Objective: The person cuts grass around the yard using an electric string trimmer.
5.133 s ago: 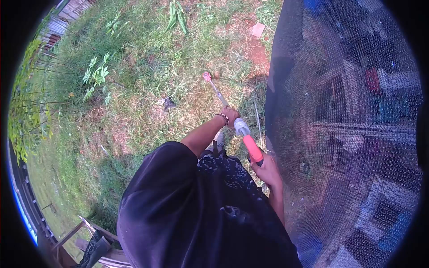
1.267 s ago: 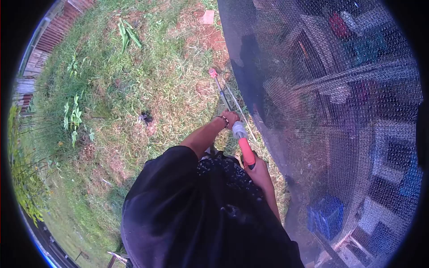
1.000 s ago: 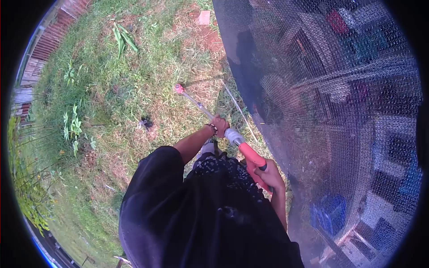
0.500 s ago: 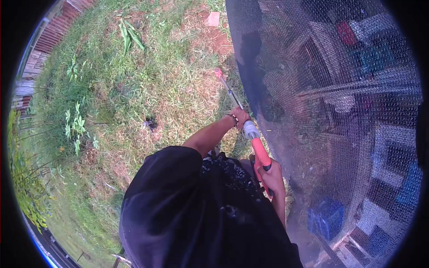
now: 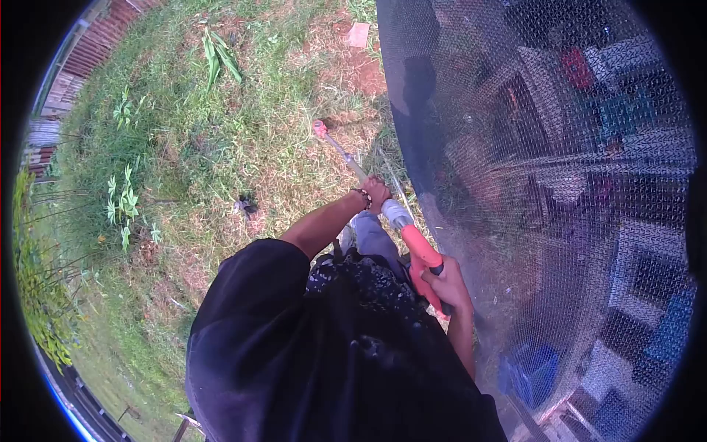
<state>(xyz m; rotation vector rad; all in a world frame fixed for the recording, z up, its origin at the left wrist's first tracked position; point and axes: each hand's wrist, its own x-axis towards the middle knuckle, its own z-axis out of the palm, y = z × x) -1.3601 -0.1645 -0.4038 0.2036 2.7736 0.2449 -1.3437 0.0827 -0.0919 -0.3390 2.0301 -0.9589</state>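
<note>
A red grass trimmer with a grey collar and a long thin shaft slants across in front of my body. My left hand, with a beaded bracelet at its wrist, is wrapped round the shaft just ahead of the collar. Farther back, my right hand grips the rear handle by the black part. At the far end, the trimmer's red head is low over the dry, cut grass. Whether it touches the ground I cannot tell.
A dark mesh net stands close along my right side, with a blue container and other goods behind it. Leafy plants grow at left. Ahead lie a flat pinkish piece and long green leaves. A rusty metal fence runs far left.
The trimmer's head has swung left, away from the net. Both hands keep their hold, and my left hand has moved left with the shaft. More of my leg shows below.
</note>
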